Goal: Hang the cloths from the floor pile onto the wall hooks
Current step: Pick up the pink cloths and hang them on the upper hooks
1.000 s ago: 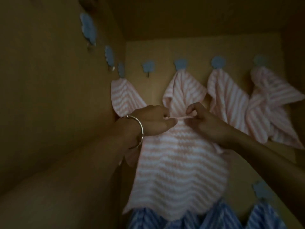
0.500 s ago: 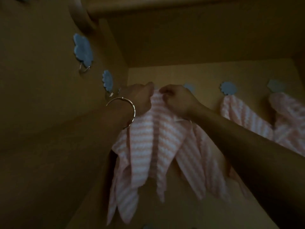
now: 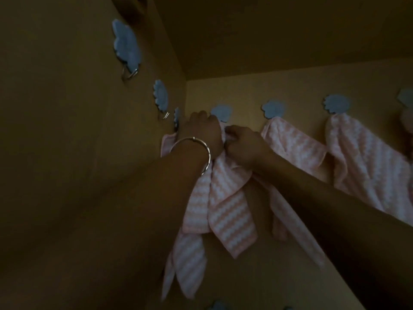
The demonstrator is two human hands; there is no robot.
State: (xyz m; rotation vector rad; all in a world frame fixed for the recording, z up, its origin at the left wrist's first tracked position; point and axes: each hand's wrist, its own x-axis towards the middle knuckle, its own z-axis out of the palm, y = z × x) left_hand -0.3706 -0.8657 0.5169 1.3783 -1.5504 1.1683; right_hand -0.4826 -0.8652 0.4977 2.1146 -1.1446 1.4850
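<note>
pink striped cloth point(image 3: 225, 204): soft, light, limp. left hand point(image 3: 202, 135) and right hand point(image 3: 244, 145) both pinch its top edge beneath blue hook point(image 3: 221, 113).

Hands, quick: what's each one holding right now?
Left hand: grips the pink striped cloth at its top.
Right hand: pinches the same cloth's top edge.

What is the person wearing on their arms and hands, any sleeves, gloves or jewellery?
No sleeves or gloves show: both forearms are bare. A thin silvery bangle circles the wrist of the left hand. The right hand wears nothing visible; the light is too dim to rule out rings.
</note>
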